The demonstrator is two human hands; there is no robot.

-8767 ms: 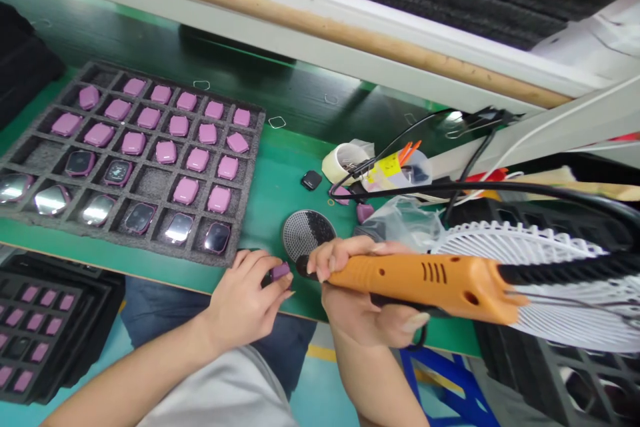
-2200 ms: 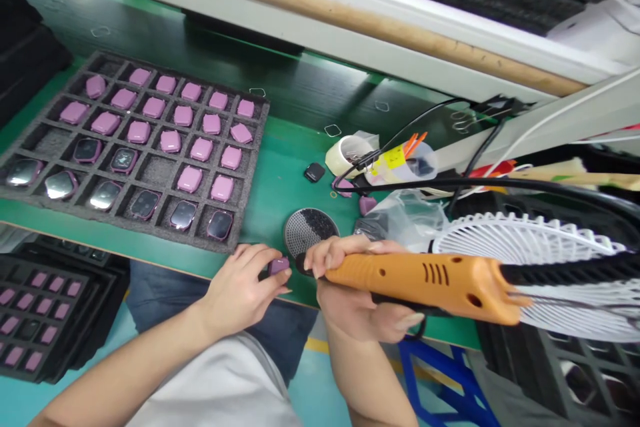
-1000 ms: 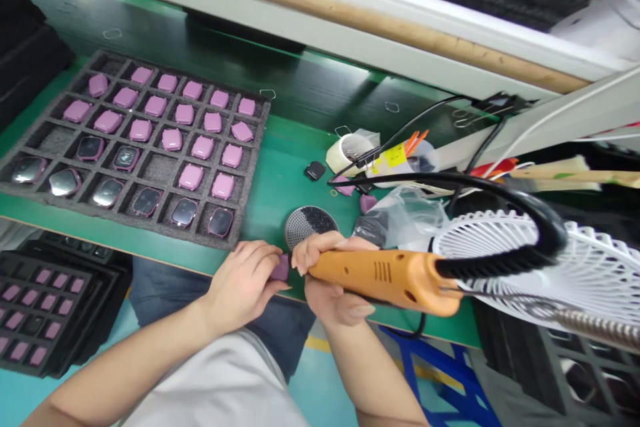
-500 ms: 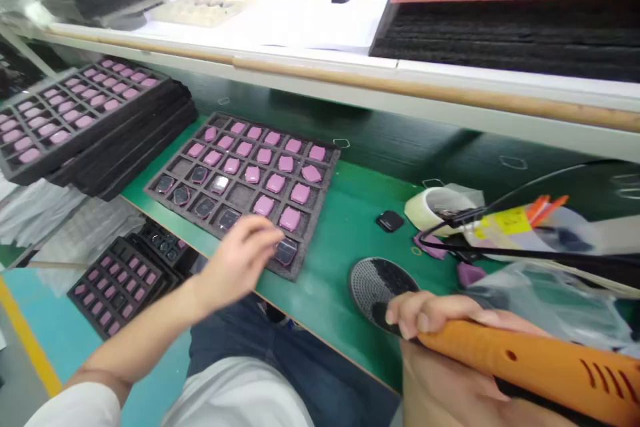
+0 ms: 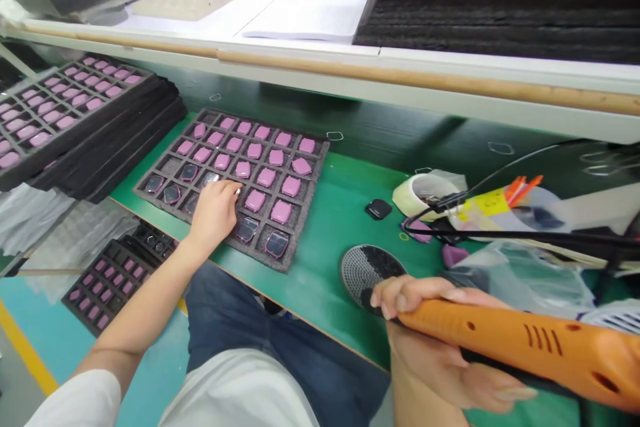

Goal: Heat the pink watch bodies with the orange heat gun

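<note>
My left hand (image 5: 213, 213) is over the front rows of a dark foam tray (image 5: 170, 165), its fingers curled together. A small pale bit shows at the fingertips; what they hold, if anything, is hidden. In the tray's cells lie pink watch-shaped pieces (image 5: 265, 177), and along the front several dark glossy-faced pieces (image 5: 277, 244) with pink edges. My right hand (image 5: 425, 357) is wrapped round an orange handheld power tool (image 5: 505, 330) with vent slots. Just beyond its fingers is a round black disc (image 5: 367, 273) with a perforated surface.
Stacked foam trays (image 5: 125, 121) of pink pieces stand at the left. On the green table are a black square piece (image 5: 379, 209), a tape roll (image 5: 407, 197), a cable (image 5: 500, 233) and clear plastic bags (image 5: 530, 277). A shelf (image 5: 310, 83) crosses above; another person sits beyond.
My left hand has moved left across the tray, uncovering the dark pieces at its front right. My right hand keeps its grip on the orange tool. The view has shifted slightly.
</note>
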